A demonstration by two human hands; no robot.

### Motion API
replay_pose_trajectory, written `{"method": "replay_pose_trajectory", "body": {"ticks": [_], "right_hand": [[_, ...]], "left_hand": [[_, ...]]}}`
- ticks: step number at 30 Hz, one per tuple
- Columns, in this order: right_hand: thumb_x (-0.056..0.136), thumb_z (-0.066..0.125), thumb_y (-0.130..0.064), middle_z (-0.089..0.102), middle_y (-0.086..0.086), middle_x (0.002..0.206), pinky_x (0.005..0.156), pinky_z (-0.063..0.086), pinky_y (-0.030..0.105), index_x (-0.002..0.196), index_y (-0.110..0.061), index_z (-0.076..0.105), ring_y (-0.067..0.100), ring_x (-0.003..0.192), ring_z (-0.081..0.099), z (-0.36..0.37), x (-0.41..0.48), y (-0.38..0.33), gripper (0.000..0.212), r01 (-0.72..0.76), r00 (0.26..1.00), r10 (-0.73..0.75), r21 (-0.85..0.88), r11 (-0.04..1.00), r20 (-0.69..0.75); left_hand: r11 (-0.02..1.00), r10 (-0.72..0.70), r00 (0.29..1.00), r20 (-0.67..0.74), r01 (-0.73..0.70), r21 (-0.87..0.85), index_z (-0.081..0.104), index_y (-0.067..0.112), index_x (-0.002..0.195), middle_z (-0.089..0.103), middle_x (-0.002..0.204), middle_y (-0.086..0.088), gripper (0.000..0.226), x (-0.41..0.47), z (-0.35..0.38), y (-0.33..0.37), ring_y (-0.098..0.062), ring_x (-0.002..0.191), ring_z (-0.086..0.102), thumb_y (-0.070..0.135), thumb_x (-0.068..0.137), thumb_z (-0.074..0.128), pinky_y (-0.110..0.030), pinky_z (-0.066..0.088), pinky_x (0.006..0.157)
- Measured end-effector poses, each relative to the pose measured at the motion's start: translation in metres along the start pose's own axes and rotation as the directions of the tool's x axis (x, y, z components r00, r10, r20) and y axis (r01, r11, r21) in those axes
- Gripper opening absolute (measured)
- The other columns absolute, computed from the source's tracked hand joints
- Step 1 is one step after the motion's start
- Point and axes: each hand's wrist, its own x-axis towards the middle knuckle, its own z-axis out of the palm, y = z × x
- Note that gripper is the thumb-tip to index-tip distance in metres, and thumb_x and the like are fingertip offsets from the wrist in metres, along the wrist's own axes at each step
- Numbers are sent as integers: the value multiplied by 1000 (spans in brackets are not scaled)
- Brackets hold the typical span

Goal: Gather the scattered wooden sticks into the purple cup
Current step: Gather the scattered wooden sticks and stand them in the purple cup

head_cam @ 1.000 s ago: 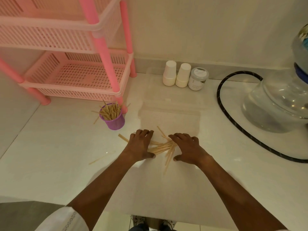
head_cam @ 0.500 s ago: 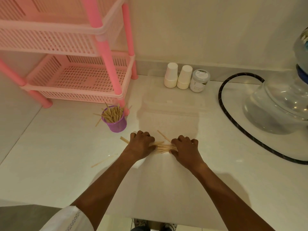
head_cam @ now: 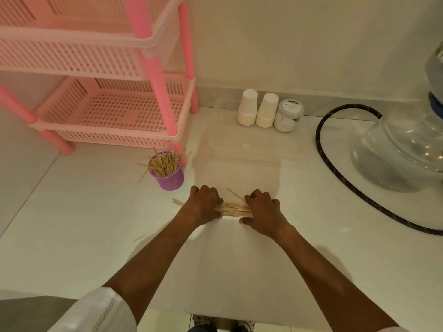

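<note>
Nearest, both hands lay knuckles-up on the white counter (head_cam: pixel 72 224), the left hand (head_cam: pixel 203 207) and right hand (head_cam: pixel 262 212) curled around the ends of a bundle of wooden sticks (head_cam: pixel 233 209). Beyond stood the purple cup (head_cam: pixel 167 178), already stuffed with sticks.

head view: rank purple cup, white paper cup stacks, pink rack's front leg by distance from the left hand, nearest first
From the left hand:
1. Purple cup, just beyond the hand, slightly to its left, holding sticks.
2. Pink rack's front leg, directly behind the cup.
3. White paper cup stacks, far back by the wall, to the right, beside a lidded jar.
</note>
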Motion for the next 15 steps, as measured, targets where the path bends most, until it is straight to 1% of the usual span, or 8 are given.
{"method": "replay_pose_trajectory", "body": {"ticks": [3, 6, 10, 12, 15], "right_hand": [[95, 64, -41, 54, 2, 124, 99, 46, 44, 127, -18, 61, 23, 115, 53, 2, 2, -4, 40, 44, 999, -44, -9, 999, -13], [100, 59, -33, 58, 2, 120, 94, 47, 40, 123, -19, 64, 22, 111, 56, 4, 2, -5, 28, 78, 996, -79, -30, 996, -39], [102, 53, -24, 60, 2, 118, 92, 50, 40, 122, -19, 66, 23, 111, 57, 3, 2, -5, 24, 86, 996, -88, -54, 995, -35], [102, 53, -22, 61, 1, 117, 90, 51, 40, 122, -19, 66, 22, 109, 58, 2, 2, -4, 24, 88, 995, -90, -60, 994, -37], [102, 50, -21, 61, 1, 115, 86, 50, 37, 121, -20, 65, 22, 105, 59, 2, 2, -4, 24, 96, 994, -101, -88, 992, -53]], "left_hand": [[1000, 4, 1000, -8, -4, -18, 68, 26, 124, 62, 118, 2, 33, 1, -3, 0, -21, 112, 55, 40, 94, 64, -36, 32, 99], [998, 26, 999, -38, -28, -49, 71, 23, 119, 66, 113, 3, 29, 2, -6, 0, -19, 106, 59, 36, 94, 66, -33, 34, 93], [996, 46, 997, -56, -50, -74, 76, 19, 110, 72, 103, -1, 21, 3, -9, 1, -18, 92, 65, 28, 95, 63, -25, 40, 75], [992, 36, 999, -34, -40, -117, 76, 17, 109, 72, 102, -3, 21, 4, -10, 1, -18, 92, 66, 25, 95, 64, -24, 42, 72], [989, 38, 999, -13, -40, -141, 75, 14, 109, 71, 103, -4, 20, 5, -11, 1, -18, 92, 66, 24, 95, 64, -24, 40, 70]]}}
